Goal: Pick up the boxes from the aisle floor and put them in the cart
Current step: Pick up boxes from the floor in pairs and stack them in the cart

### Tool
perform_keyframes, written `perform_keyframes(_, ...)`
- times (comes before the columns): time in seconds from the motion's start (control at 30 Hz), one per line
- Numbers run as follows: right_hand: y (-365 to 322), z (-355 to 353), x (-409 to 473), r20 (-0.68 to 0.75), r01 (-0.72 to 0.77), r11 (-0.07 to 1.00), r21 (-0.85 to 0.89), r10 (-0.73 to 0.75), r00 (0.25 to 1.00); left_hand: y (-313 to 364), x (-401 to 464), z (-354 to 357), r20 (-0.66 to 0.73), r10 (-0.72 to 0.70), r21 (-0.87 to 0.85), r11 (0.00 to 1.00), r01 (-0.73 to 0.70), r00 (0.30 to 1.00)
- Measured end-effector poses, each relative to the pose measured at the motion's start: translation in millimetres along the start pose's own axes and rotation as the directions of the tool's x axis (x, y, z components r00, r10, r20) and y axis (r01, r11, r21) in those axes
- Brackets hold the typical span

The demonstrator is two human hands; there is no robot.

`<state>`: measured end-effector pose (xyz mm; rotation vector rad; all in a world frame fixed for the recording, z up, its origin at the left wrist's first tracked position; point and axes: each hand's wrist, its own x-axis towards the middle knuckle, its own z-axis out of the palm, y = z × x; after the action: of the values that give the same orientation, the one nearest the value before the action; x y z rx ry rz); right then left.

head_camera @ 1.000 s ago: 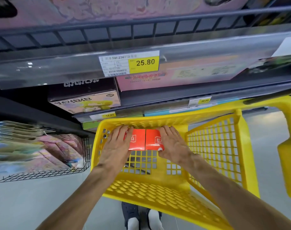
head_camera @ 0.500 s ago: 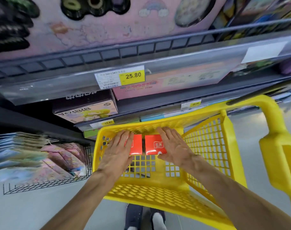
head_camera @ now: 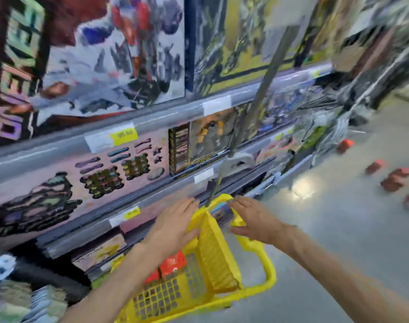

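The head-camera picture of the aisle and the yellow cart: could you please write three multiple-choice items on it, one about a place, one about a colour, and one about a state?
1. Where do the loose red boxes lie?
A. On the aisle floor to the right of the cart
B. On the top shelf
C. On the cart handle

2. What colour is the cart?
A. Blue
B. Yellow
C. Grey

3. What are the left hand and right hand holding?
A. One red box each
B. One box between them
C. Nothing, both are open

Answers:
1. A, since several red boxes are scattered on the grey floor at the right of the picture.
2. B, since its mesh walls and handle are yellow.
3. C, since both hands are spread with fingers apart above the cart, while red boxes in the cart lie below them.
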<state>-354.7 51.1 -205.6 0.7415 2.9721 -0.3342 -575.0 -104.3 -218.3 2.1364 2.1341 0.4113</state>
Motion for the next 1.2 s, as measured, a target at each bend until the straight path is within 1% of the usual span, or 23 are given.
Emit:
perform_keyframes(0.07, 14, -54, -37, -0.08, -0.093, 0.995, -0.027, 0.091, 0.993, 41, 31, -29, 0.007, 0.063, -0.043, 0.997, -0.063, 0.998)
perform_keyframes(0.1, 24, -82, -61, -0.127, -0.153, 0.987, -0.039, 0.147, 0.981, 66, 51, -40, -0.005, 0.117, -0.047, 0.992, -0.117, 0.993)
perform_keyframes(0.17, 41, -118, -88, -0.155, -0.217, 0.974, -0.058, 0.206, 0.966, 99, 78, -52, -0.04, 0.209, -0.048, 0.976, -0.211, 0.977)
perform_keyframes(0.27, 83, -167, -153, -0.256, -0.358, 0.933, -0.037, 0.337, 0.906, 175, 133, -75, -0.052, 0.383, 0.028, 0.924, -0.382, 0.922)
perform_keyframes(0.33, 115, -188, -194, -0.32, -0.431, 0.902, -0.031, 0.4, 0.859, 224, 170, -86, -0.069, 0.495, 0.043, 0.869, -0.493, 0.866)
perform_keyframes(0.37, 131, -197, -214, -0.339, -0.464, 0.886, -0.027, 0.428, 0.838, 248, 188, -89, -0.064, 0.529, 0.048, 0.848, -0.527, 0.846)
perform_keyframes(0.53, 220, -223, -317, -0.405, -0.604, 0.796, 0.031, 0.562, 0.721, 357, 276, -66, -0.034, 0.595, 0.037, 0.804, -0.594, 0.803)
perform_keyframes(0.6, 261, -227, -357, -0.395, -0.655, 0.755, 0.045, 0.615, 0.682, 400, 312, -53, -0.019, 0.618, 0.035, 0.786, -0.617, 0.786)
perform_keyframes(0.7, 322, -237, -406, -0.395, -0.707, 0.704, 0.071, 0.671, 0.628, 457, 364, -36, -0.041, 0.642, 0.028, 0.767, -0.642, 0.765)
perform_keyframes(0.8, 380, -249, -442, -0.392, -0.748, 0.659, 0.083, 0.711, 0.583, 508, 411, -21, -0.042, 0.636, 0.01, 0.771, -0.637, 0.77)
perform_keyframes(0.9, 435, -260, -461, -0.379, -0.764, 0.638, 0.092, 0.732, 0.566, 545, 464, 2, -0.024, 0.644, 0.004, 0.765, -0.644, 0.765)
perform_keyframes(1.03, 518, -273, -465, -0.382, -0.774, 0.625, 0.098, 0.742, 0.551, 583, 548, 37, 0.016, 0.655, 0.018, 0.755, -0.656, 0.755)
perform_keyframes(1.1, 565, -278, -460, -0.378, -0.783, 0.616, 0.085, 0.747, 0.546, 598, 593, 53, 0.005, 0.661, 0.016, 0.751, -0.661, 0.751)
perform_keyframes(1.2, 642, -291, -448, -0.384, -0.787, 0.614, 0.053, 0.74, 0.551, 622, 669, 71, -0.026, 0.688, 0.028, 0.726, -0.687, 0.726)
